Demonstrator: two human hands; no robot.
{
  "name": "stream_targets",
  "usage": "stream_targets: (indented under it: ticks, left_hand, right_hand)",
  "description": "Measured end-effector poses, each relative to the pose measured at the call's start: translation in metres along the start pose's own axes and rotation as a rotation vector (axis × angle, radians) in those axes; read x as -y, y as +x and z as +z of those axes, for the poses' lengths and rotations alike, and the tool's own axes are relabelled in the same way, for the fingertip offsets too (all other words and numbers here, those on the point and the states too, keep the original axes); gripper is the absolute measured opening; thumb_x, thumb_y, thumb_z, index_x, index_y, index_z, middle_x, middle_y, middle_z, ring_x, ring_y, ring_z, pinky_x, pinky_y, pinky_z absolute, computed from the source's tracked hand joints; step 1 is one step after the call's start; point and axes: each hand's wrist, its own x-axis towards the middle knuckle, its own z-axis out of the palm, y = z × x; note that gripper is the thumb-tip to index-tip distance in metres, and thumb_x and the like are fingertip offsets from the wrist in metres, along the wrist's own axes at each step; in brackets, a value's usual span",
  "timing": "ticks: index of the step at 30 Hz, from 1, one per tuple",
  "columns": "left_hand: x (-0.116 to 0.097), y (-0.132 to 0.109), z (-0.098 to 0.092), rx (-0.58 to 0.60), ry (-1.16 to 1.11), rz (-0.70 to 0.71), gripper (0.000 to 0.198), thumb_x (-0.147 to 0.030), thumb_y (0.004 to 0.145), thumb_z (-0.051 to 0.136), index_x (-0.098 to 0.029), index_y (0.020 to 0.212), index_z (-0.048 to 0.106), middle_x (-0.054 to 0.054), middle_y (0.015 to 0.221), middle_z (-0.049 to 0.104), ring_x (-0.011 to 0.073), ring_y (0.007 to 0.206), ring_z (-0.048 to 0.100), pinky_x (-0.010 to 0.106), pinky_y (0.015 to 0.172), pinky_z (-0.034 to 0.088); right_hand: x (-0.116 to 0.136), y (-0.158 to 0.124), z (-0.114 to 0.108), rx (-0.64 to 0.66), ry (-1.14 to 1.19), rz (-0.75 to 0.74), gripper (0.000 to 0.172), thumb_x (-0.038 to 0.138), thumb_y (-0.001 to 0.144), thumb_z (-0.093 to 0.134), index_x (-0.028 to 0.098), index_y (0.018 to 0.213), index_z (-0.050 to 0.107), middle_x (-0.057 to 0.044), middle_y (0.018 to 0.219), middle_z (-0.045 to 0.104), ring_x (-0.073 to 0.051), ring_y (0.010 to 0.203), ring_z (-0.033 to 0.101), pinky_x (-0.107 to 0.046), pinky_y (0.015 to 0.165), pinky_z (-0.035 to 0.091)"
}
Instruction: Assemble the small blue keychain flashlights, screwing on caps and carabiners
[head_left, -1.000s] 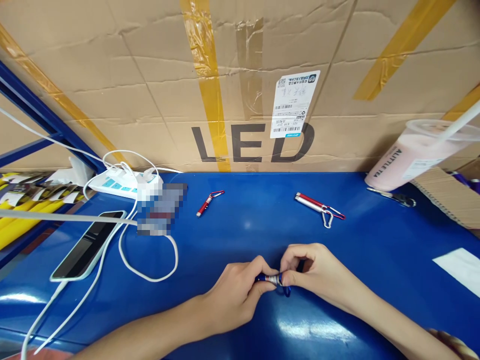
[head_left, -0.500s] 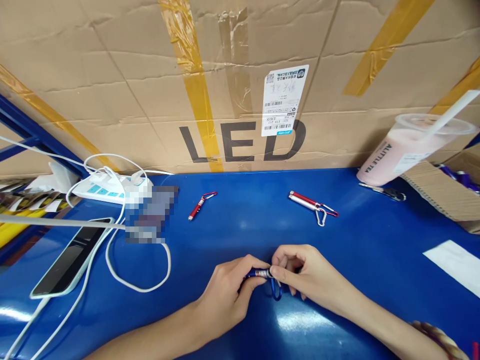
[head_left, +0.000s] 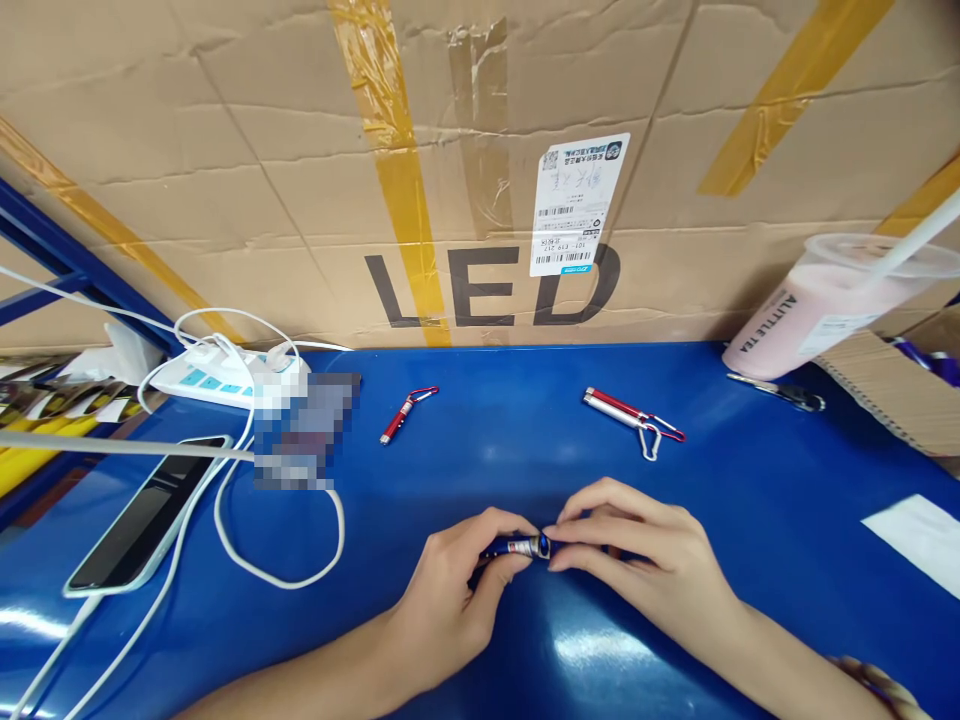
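Observation:
My left hand is closed around the body of a small blue keychain flashlight, held just above the blue table. From the other side, my right hand pinches the flashlight's blue carabiner end between thumb and fingers. Most of that clip is hidden behind the fingers. Beyond my hands lie a short red keychain flashlight with a red clip, and a red flashlight side by side with a silver flashlight, each with its own carabiner.
At left are a phone with a white cable, a power strip and a pixelated object. A large cardboard box stands behind. To the right are a pink drink cup, keys and white paper.
My right hand has turned and now pinches the clip end in line with the flashlight. The clip hung down before. My left hand keeps its hold, and the view has shifted slightly.

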Motion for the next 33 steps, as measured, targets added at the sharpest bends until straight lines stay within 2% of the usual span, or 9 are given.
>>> stream_targets:
  ticks: [4, 10, 16, 22, 29, 33]
  left_hand:
    - [0.001, -0.002, 0.001, 0.002, 0.005, 0.039, 0.014, -0.015, 0.093, 0.045, -0.019, 0.099, 0.057, 0.001, 0.085, 0.064, 0.0092, 0.069, 0.057, 0.015, 0.063, 0.044]
    - [0.004, -0.002, -0.001, 0.034, 0.053, 0.094, 0.013, -0.013, 0.091, 0.047, -0.017, 0.097, 0.057, 0.001, 0.081, 0.065, 0.0096, 0.069, 0.060, 0.016, 0.066, 0.044]
    - [0.007, -0.001, -0.002, 0.092, 0.066, 0.163, 0.010, -0.010, 0.090, 0.048, -0.015, 0.094, 0.055, 0.002, 0.082, 0.066, 0.0102, 0.069, 0.062, 0.016, 0.065, 0.044]
    - [0.011, 0.000, 0.000, 0.083, 0.106, 0.261, 0.009, -0.007, 0.089, 0.047, -0.015, 0.089, 0.050, 0.003, 0.079, 0.064, 0.0112, 0.067, 0.061, 0.017, 0.064, 0.044]
    - [0.015, -0.001, 0.004, 0.035, 0.172, 0.342, 0.013, -0.007, 0.091, 0.043, -0.016, 0.082, 0.046, 0.001, 0.068, 0.055, 0.0104, 0.057, 0.051, 0.019, 0.054, 0.038]
    - [0.018, -0.002, 0.005, -0.009, 0.246, 0.407, 0.011, -0.008, 0.092, 0.044, -0.015, 0.095, 0.051, 0.004, 0.073, 0.061, 0.0122, 0.060, 0.053, 0.021, 0.057, 0.041]
  right_hand:
    - [0.001, -0.001, -0.003, 0.007, -0.080, -0.110, 0.005, 0.021, 0.083, 0.066, 0.019, 0.083, 0.071, -0.001, 0.083, 0.062, -0.004, 0.055, 0.056, -0.016, 0.052, 0.046]
    - [0.001, -0.001, -0.002, -0.028, -0.028, -0.119, 0.017, 0.021, 0.089, 0.058, 0.020, 0.078, 0.070, 0.000, 0.084, 0.062, -0.003, 0.056, 0.056, -0.016, 0.054, 0.045]
    - [-0.003, -0.004, 0.001, 0.091, 0.127, 0.034, 0.015, 0.019, 0.086, 0.062, 0.020, 0.073, 0.069, 0.002, 0.079, 0.060, -0.004, 0.059, 0.056, -0.013, 0.055, 0.044]
    - [-0.001, -0.006, 0.003, 0.100, 0.135, 0.077, 0.013, 0.014, 0.083, 0.064, 0.020, 0.072, 0.068, 0.002, 0.077, 0.061, -0.004, 0.058, 0.055, -0.013, 0.054, 0.041]
    - [0.003, -0.004, 0.007, 0.136, 0.198, 0.382, 0.010, 0.015, 0.071, 0.072, 0.020, 0.063, 0.069, 0.003, 0.065, 0.059, -0.004, 0.050, 0.048, -0.014, 0.044, 0.034]
    - [0.007, -0.003, 0.007, 0.200, 0.216, 0.504, 0.013, 0.026, 0.074, 0.068, 0.020, 0.064, 0.069, 0.001, 0.064, 0.057, -0.004, 0.047, 0.041, -0.015, 0.043, 0.030]
